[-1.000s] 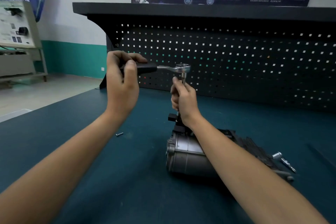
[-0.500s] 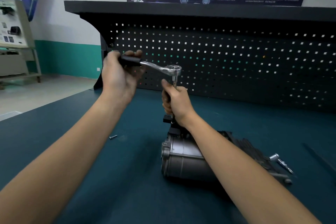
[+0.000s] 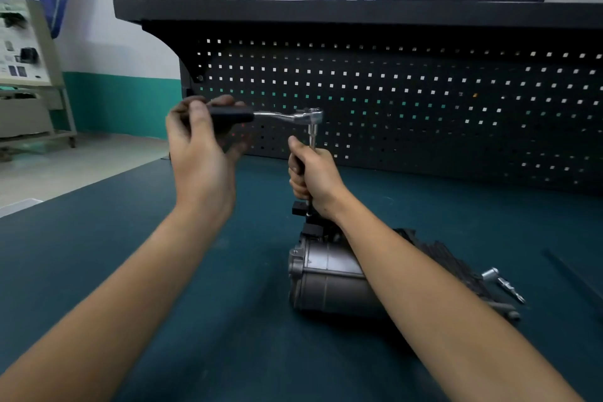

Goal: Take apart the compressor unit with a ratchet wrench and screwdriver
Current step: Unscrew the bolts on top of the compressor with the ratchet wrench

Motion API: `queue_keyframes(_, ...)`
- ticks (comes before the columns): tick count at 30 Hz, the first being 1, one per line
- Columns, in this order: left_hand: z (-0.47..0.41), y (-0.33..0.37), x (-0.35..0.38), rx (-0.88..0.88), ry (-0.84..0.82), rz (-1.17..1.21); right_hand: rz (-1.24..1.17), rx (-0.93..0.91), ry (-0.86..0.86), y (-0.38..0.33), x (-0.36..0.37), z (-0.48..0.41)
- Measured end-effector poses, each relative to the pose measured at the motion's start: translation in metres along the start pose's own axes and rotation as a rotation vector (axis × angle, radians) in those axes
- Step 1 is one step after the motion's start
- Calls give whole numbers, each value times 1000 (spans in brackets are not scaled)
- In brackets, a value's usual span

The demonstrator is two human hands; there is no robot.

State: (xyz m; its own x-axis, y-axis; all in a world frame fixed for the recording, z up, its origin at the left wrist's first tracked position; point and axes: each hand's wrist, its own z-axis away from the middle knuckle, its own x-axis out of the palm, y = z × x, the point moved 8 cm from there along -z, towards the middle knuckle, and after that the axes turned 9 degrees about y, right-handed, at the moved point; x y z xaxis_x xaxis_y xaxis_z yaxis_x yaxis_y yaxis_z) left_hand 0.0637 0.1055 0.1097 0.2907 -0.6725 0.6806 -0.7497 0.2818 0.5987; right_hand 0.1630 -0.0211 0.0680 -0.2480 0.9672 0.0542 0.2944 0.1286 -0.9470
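The grey metal compressor unit [image 3: 326,281] lies on the dark teal bench top [image 3: 146,254], partly behind my right forearm. A ratchet wrench [image 3: 287,116] stands over its far end, its chrome head on a vertical extension bar. My left hand [image 3: 202,147] grips the wrench's black handle, which points left. My right hand [image 3: 313,178] is wrapped round the extension bar, just above the black fittings on the compressor's far end. The bar's lower tip is mostly hidden by my fingers.
A loose chrome socket and bit [image 3: 502,284] lie on the bench to the right of the compressor. A dark pegboard [image 3: 424,108] with a shelf on top closes the back of the bench. A display stand [image 3: 23,52] is off to the left on the floor.
My left hand has swung the wrench handle away from me and back toward me around the extension bar. My right hand stays on the bar. A small bolt seen earlier at left is out of sight.
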Motion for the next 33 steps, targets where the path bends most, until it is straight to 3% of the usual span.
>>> queue_keyframes(5,-55,-58,18,-357,84,55,17,3,-57,-1,4,2)
queue_keyframes(8,-70,-71,32,-364,82,-109,11,30,-57,0,4,2)
queue_keyframes(12,-66,-62,35,-366,51,-75,-28,36,-11,1,-2,-1)
queue_keyframes(18,-15,-4,5,-67,110,-94,-32,21,57,1,-4,-1)
queue_keyframes(22,52,31,-2,271,-68,-182,24,24,79,1,-5,1)
queue_keyframes(26,67,38,-4,398,-200,-190,68,-11,62,-1,0,3)
queue_keyframes(30,15,21,-11,254,-21,-243,7,16,33,-1,-4,2)
queue_keyframes(33,-33,-20,-10,-84,89,-222,-22,3,14,0,-5,1)
